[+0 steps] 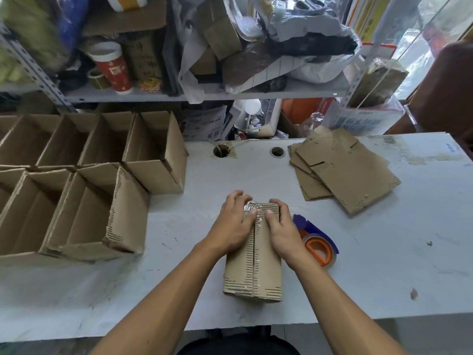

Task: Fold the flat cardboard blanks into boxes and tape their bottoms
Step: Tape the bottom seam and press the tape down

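Observation:
A folded cardboard box (pixel 253 270) stands bottom-up in the middle of the white table (pixel 384 265). Clear tape runs along its centre seam and over the far edge. My left hand (pixel 234 221) grips the far left of the box, fingers curled over the far edge and thumb on the tape. My right hand (pixel 282 229) grips the far right in the same way, thumb beside the seam. A tape dispenser (pixel 317 242), blue with an orange core, lies on the table just right of the box. A pile of flat cardboard blanks (pixel 343 167) lies at the far right.
Several finished open boxes (pixel 102 201) stand in rows on the left of the table. Two cable holes (pixel 221 151) sit near the table's far edge. A cluttered metal shelf (pixel 204 94) rises behind the table.

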